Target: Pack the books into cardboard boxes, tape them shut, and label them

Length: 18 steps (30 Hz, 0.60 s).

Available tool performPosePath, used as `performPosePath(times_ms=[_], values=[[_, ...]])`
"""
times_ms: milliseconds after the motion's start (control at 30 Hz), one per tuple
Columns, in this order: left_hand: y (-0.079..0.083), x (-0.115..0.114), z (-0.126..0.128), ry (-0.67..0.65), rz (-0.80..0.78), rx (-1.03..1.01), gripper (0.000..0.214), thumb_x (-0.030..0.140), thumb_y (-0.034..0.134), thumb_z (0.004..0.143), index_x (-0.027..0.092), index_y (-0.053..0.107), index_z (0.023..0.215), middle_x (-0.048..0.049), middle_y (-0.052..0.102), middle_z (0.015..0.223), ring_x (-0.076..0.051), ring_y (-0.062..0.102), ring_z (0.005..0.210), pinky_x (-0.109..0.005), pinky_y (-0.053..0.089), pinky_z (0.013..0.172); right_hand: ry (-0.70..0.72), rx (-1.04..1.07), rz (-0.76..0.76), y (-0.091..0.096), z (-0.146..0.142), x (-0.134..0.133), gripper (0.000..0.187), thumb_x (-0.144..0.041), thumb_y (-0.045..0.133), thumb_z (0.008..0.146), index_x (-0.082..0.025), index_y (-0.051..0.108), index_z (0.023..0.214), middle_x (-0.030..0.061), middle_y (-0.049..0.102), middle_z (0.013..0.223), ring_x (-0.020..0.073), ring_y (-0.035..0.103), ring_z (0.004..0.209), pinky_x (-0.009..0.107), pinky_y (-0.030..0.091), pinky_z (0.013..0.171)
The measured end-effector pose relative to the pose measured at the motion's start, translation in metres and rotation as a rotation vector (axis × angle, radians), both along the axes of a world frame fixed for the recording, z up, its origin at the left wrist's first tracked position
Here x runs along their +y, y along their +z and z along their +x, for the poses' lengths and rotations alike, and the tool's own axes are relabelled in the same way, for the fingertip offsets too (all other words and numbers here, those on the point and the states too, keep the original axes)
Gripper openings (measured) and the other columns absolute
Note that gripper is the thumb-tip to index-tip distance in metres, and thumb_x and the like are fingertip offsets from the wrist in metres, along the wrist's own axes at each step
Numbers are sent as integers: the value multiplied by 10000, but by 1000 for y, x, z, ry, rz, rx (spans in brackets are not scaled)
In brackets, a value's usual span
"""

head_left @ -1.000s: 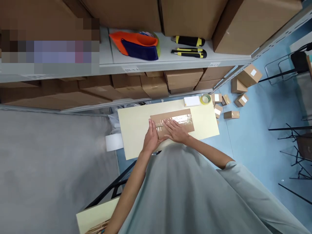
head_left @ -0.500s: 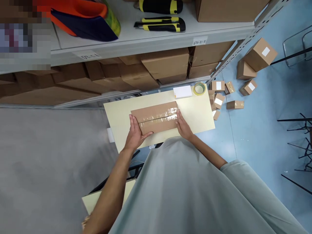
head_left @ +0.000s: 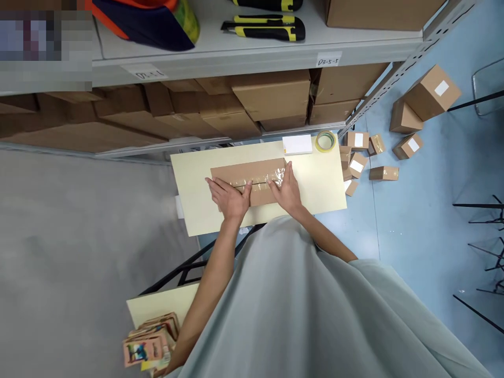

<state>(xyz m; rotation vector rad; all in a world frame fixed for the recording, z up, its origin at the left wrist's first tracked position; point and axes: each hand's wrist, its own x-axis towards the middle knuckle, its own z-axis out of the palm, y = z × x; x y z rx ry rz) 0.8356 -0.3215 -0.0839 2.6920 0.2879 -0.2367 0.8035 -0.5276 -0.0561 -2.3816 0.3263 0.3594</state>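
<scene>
A flat brown box (head_left: 244, 172) lies lengthwise on the middle of the pale table (head_left: 321, 181), with clear tape along its top seam. The left hand (head_left: 230, 197) rests flat on the box's left half and the right hand (head_left: 287, 190) on its right end, both with fingers stretched out and spread on the cardboard, gripping nothing. At the table's far right edge a white pad (head_left: 296, 144) sits just beside a tape roll (head_left: 325, 140), and small boxes (head_left: 356, 164) lie on the blue floor past it.
</scene>
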Motion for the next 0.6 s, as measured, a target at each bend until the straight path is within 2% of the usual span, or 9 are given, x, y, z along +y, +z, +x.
performPosePath(times_ms=[100, 167, 233, 267, 333, 400, 467, 533, 600], values=[[-2, 20, 4, 53, -53, 1, 1230, 762, 631, 925, -63, 194, 1725, -399, 337, 1733, -491, 380, 1619, -635, 324, 1314, -24, 52, 59, -10, 17, 0, 1085, -671, 449, 1112, -52, -145, 1776, 263, 184, 1845, 344, 277, 1716, 485, 343, 1363], [-5, 36, 8, 121, -117, 45, 1075, 736, 643, 924, 1, 386, 1665, -337, 595, 1563, -447, 585, 1457, -582, 464, 1215, 9, 81, 79, -17, 21, -5, 1048, -682, 396, 1126, -80, -162, 1778, 226, 189, 1855, 295, 306, 1709, 430, 366, 1347], [-8, 49, 12, 162, -176, 100, 818, 724, 583, 962, 69, 625, 1451, -253, 764, 1315, -388, 711, 1250, -507, 554, 1089, 59, 89, 75, -21, 20, -11, 983, -669, 330, 1146, -105, -164, 1782, 185, 141, 1873, 256, 279, 1719, 396, 351, 1349], [-10, 53, 14, 166, -192, 115, 716, 714, 537, 989, 98, 694, 1318, -223, 799, 1213, -360, 735, 1170, -470, 572, 1041, 81, 90, 66, -23, 18, -13, 959, -664, 306, 1152, -116, -162, 1784, 168, 105, 1880, 249, 261, 1724, 393, 340, 1353], [-11, 56, 14, 161, -195, 109, 624, 681, 453, 1040, 132, 728, 1154, -202, 814, 1126, -330, 744, 1099, -425, 576, 989, 107, 90, 60, -26, 15, -16, 925, -666, 260, 1156, -139, -163, 1787, 138, 50, 1885, 250, 243, 1730, 406, 329, 1358], [-10, 54, 12, 166, -190, 79, 601, 642, 397, 1078, 141, 720, 1159, -208, 809, 1156, -332, 745, 1113, -424, 568, 985, 73, 62, 119, -32, 13, -16, 895, -672, 197, 1155, -152, -160, 1790, 122, 61, 1885, 256, 247, 1728, 436, 326, 1363], [-9, 50, 9, 180, -211, 52, 602, 623, 356, 1106, 150, 705, 1231, -210, 798, 1224, -339, 745, 1155, -431, 560, 1005, -15, -2, 249, -39, 11, -15, 875, -682, 145, 1150, -166, -140, 1797, 112, 117, 1881, 262, 262, 1724, 481, 325, 1370], [-7, 47, 7, 193, -243, 40, 626, 643, 331, 1116, 163, 696, 1283, -198, 793, 1252, -340, 744, 1181, -437, 555, 1032, -88, -63, 360, -47, 10, -16, 872, -698, 147, 1144, -192, -112, 1805, 100, 157, 1876, 276, 301, 1709, 531, 329, 1369], [-5, 45, 6, 200, -265, 37, 659, 674, 324, 1114, 167, 699, 1304, -184, 798, 1242, -344, 746, 1188, -447, 557, 1049, -110, -95, 383, -54, 9, -16, 873, -707, 185, 1140, -219, -90, 1810, 86, 168, 1874, 288, 344, 1689, 553, 338, 1366]])
